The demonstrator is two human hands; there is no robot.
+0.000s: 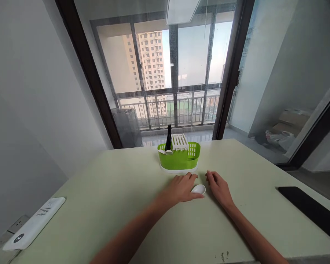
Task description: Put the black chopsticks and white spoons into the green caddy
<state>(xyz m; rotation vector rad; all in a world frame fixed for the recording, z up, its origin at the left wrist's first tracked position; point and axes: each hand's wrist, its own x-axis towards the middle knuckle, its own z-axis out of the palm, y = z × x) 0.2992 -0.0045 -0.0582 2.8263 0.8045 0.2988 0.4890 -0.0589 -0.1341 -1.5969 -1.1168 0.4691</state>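
Two hands, left and right, fingers loosely spread, empty, flanking one white spoon

I see a pale green-white matte worktop under both hands. A small white oval spoon bowl lies between them, touching my left hand, just beside my right hand. Just beyond them stands a lime-green plastic cutlery caddy. Far left of my left hand lies a white power strip; right of my right hand, a flat black slab.
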